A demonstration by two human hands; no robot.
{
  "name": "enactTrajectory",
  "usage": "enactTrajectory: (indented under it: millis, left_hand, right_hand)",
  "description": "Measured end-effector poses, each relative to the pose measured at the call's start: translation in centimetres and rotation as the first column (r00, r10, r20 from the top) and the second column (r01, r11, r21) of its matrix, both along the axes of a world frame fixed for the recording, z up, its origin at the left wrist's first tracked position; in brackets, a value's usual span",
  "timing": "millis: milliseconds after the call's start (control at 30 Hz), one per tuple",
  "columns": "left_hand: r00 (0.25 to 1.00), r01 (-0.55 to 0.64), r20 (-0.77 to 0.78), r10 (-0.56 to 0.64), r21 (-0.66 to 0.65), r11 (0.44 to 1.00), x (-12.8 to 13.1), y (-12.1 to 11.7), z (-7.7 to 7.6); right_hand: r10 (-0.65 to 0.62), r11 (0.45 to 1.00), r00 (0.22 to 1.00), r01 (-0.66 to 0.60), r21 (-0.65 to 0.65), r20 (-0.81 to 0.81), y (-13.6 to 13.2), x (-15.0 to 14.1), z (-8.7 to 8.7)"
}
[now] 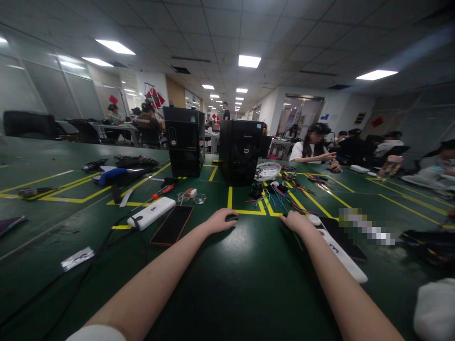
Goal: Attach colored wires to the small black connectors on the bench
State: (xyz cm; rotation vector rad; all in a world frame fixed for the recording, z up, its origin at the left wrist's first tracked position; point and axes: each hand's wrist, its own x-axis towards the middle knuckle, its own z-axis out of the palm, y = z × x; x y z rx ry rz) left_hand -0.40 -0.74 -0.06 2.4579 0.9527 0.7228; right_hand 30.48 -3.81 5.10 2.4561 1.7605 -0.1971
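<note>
My left hand [222, 221] rests low over the green table [241, 274] with its fingers apart and nothing in them. To its left lie a dark phone [173, 225] with a brown edge and a white power bank [152, 212] with a black cable. Curled fingers show on my right hand [295, 220], near a bundle of colored wires [273, 195]. A thin greenish strand shows beneath that hand; whether the fingers hold it is unclear. Beside my right wrist are a second white power bank [343, 255] and a black phone [341, 234].
Two black computer towers [183, 142] [241, 151] stand upright ahead. A white basket [267, 171] sits by the right one. Eyeglasses [199, 198], a red screwdriver [162, 191] and a blue-handled tool [113, 176] lie left. Across the table, a person [313, 149] works with both hands raised.
</note>
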Motion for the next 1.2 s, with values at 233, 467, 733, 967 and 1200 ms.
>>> enactTrajectory:
  millis: [233, 467, 733, 967, 1200]
  left_hand:
    - [0.983, -0.127, 0.127, 0.13, -0.036, 0.991, 0.5, 0.4, -0.4]
    - [0.947, -0.205, 0.228, 0.228, -0.118, 0.972, 0.5, 0.8, -0.6]
    - [0.94, -0.21, 0.243, 0.24, -0.143, 0.967, 0.6, 1.0, -0.8]
    - [0.952, -0.188, 0.221, 0.214, -0.132, 0.973, 0.7, 1.0, -0.8]
    - [0.99, -0.133, 0.06, 0.131, 0.033, 0.991, 0.8, 1.0, -1.1]
  right_hand:
    - [0.47, 0.795, 0.874, -0.48, 0.372, 0.123, -2.2, -12.3, -4.1]
    - [0.662, 0.498, 0.723, -0.621, 0.606, 0.197, -4.3, -17.3, -5.4]
    - [0.67, 0.498, 0.719, -0.618, 0.608, 0.183, -3.3, -15.8, -5.6]
    - [0.603, 0.554, 0.778, -0.567, 0.609, 0.177, -2.9, -15.9, -6.0]
    - [0.62, 0.508, 0.768, -0.548, 0.665, 0.159, -3.1, -15.5, -5.7]
